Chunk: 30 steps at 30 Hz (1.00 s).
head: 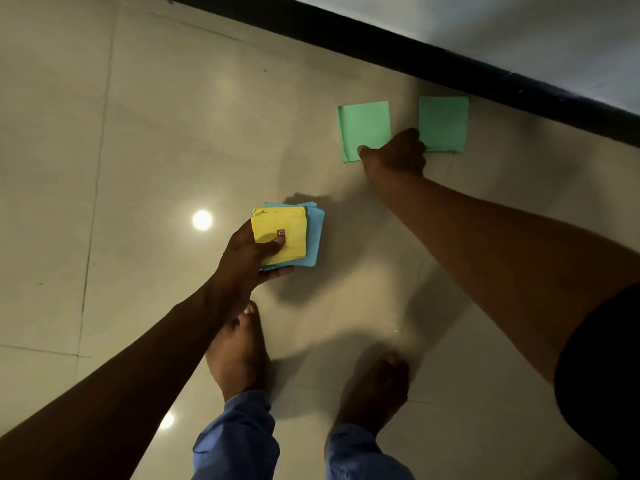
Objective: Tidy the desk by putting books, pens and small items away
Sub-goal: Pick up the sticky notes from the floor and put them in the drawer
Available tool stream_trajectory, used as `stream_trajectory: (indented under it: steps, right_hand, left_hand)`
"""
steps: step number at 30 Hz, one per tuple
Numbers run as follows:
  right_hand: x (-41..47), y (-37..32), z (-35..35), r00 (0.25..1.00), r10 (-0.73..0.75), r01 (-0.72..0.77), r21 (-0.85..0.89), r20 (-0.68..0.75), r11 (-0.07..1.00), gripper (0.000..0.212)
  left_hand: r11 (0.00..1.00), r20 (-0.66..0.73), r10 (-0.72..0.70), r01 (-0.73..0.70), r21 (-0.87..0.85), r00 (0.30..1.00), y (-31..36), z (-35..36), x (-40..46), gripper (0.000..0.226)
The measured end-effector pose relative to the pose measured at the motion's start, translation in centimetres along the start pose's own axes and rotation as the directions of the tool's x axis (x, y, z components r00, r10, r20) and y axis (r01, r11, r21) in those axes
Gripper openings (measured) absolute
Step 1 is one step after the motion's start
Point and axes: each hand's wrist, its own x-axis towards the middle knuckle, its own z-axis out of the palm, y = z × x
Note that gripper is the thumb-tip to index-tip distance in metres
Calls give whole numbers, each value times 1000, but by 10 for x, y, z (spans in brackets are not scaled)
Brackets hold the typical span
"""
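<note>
The left hand (252, 252) pinches a small stack of paper squares (287, 237), yellow on top of blue, thumb pressed on the yellow sheet, held above the tiled floor (138, 133). The right hand (394, 155) reaches down between 2 green squares lying flat near the dark skirting (450, 60) at the floor's far edge: the left green square (363, 128) just under its thumb, the right green square (443, 123) beside its knuckles. Its fingers curl under, so I cannot tell whether they grip either sheet. The right hand is plainly nearer both. No desk is in view.
</note>
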Motion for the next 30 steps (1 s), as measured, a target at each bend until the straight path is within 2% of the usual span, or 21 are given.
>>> stream_trajectory:
  steps: [4,7,10,14,18,19,21,24,26,28,30]
  right_hand:
    - [1,-2,13,999,21,-21,10,-49,1000,102]
    - [4,-1,17,997,-29,35,82,-73,996,95]
    - [2,-5,17,1000,17,-16,266,1,964,95]
    - [-24,-4,13,998,16,16,519,-57,854,43]
    - [-58,17,3,989,-131,71,578,63,813,45]
    - [-66,23,1,983,-142,45,604,114,796,42]
    - [-82,33,-1,971,-86,-98,701,223,706,32]
    - [-109,46,-2,906,46,-393,798,420,457,26]
    - [-125,52,0,835,55,-532,777,548,337,23]
    - [-143,58,4,757,8,-628,723,654,288,24]
    - [-160,62,11,688,-38,-698,675,725,240,17]
  left_hand:
    - [1000,9,-13,13,5,1000,-1,-16,-2,37]
    - [1000,-5,-17,17,-10,1000,-6,-26,-3,37]
    - [999,-13,-34,33,-26,999,-7,-32,-7,37]
    - [998,-4,-44,44,-52,999,1,-35,-13,39]
    - [996,5,-53,53,-71,999,14,-29,-17,44]
    - [994,7,-63,64,-88,998,17,-27,-17,46]
    - [986,24,-85,88,-140,996,21,-22,-17,50]
    - [961,74,-116,131,-243,990,20,-15,-19,52]
    - [942,118,-132,162,-294,984,16,-8,-22,53]
    - [924,163,-152,198,-326,975,11,-1,-24,53]
    - [916,183,-160,214,-338,970,6,3,-27,53]
